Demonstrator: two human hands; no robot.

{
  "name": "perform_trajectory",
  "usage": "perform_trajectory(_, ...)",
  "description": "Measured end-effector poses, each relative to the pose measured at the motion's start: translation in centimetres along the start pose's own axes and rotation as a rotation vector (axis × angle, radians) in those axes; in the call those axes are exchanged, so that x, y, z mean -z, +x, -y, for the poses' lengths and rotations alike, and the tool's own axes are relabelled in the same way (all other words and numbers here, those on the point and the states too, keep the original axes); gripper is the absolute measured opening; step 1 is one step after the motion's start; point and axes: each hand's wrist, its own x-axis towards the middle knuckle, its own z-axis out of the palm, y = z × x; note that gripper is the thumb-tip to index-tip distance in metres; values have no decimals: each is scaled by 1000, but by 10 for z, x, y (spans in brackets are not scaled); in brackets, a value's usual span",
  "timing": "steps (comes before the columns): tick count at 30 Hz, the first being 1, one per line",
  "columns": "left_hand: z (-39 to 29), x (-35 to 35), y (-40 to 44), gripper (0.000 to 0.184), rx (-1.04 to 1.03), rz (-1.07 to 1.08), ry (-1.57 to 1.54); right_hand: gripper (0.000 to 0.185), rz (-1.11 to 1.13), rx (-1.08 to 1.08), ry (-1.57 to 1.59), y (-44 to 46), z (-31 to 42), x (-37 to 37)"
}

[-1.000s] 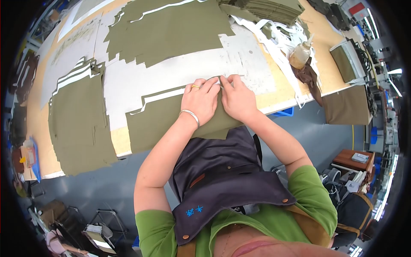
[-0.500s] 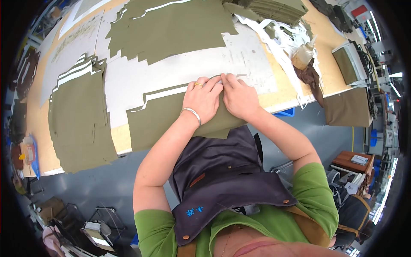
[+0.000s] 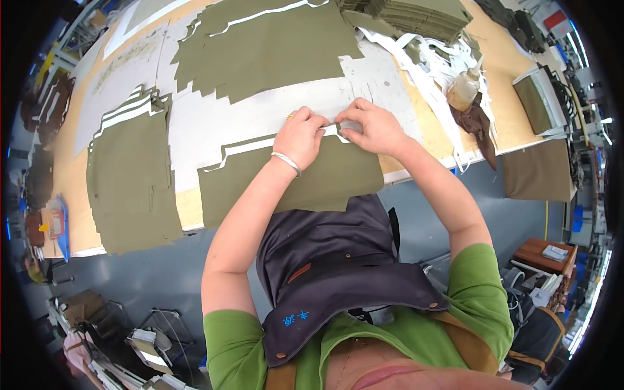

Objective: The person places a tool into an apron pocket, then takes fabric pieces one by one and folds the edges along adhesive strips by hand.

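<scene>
Head view: I work at a table (image 3: 504, 84), with an olive panel (image 3: 286, 182) spread along its near edge, directly in front of my apron (image 3: 318, 247). A white strip (image 3: 250, 147) runs along the far edge of this panel, from a step at its left side to the space between my hands. My left hand (image 3: 298, 138), with a bracelet (image 3: 286, 164) at the wrist, rests at the strip; its thumb and forefinger are bent towards each other, tips close. My right hand (image 3: 376, 129) is at the strip's right end, thumb and forefinger curved with a gap showing between them; I cannot tell whether either pair grips the material or only presses it. Status, as judged: the left stretch of strip is laid down and follows the edge; the right end, at my fingertips, is not yet settled. A left stack (image 3: 130, 188) and a far stack (image 3: 273, 58) of similar olive pieces also show white strips near their far edges. Loose strips (image 3: 416, 71) lie heaped to the right, near a bottle (image 3: 463, 92) and a brown cloth (image 3: 473, 120).
</scene>
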Motion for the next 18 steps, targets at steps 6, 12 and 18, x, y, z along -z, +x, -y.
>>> perform_trajectory(6,7,7,-3,21,-104,33,24,26,-39,87,6,4,-4,1)
perform_trajectory(12,4,9,-1,25,-123,48,70,22,29,86,0,5,-4,3)
perform_trajectory(18,6,5,-9,32,-324,-15,333,18,-42,237,-316,0,-1,2)
